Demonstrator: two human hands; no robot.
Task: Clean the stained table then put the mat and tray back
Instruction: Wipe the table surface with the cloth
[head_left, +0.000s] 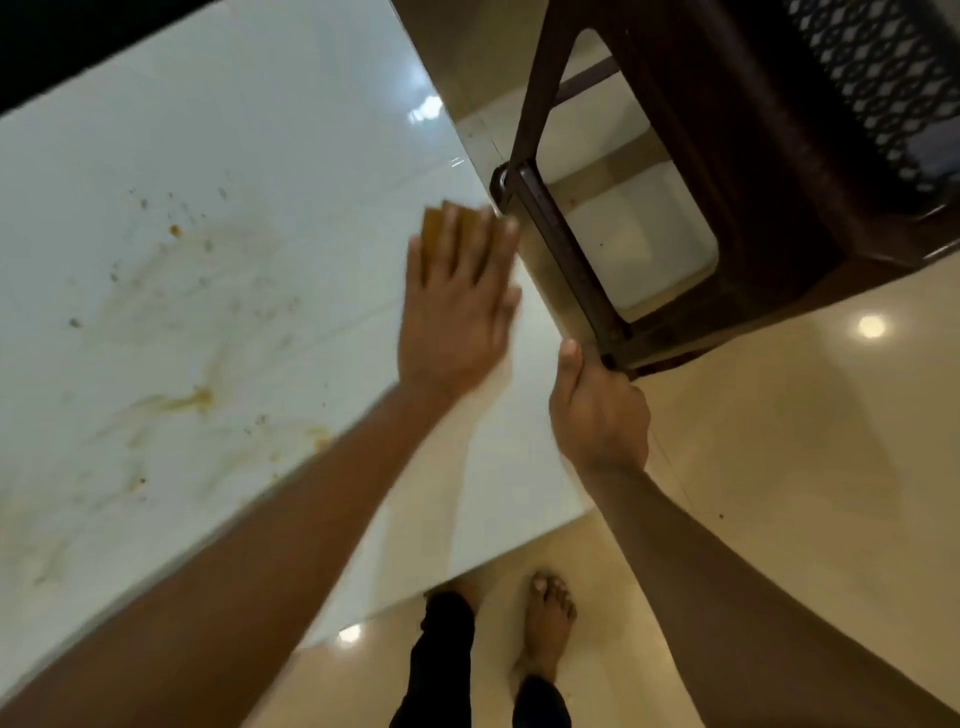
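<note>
The white glossy table fills the left of the head view, smeared with brown-yellow stains across its left and middle. My left hand lies flat near the table's right edge, fingers spread, pressing a yellow-brown sponge onto the surface; the hand is blurred. My right hand grips the table's right edge, thumb on top. No mat or tray is in view.
A dark brown plastic chair stands right beside the table's right edge, its arm close to both hands. Glossy beige floor lies to the right and below. My bare feet stand at the table's near corner.
</note>
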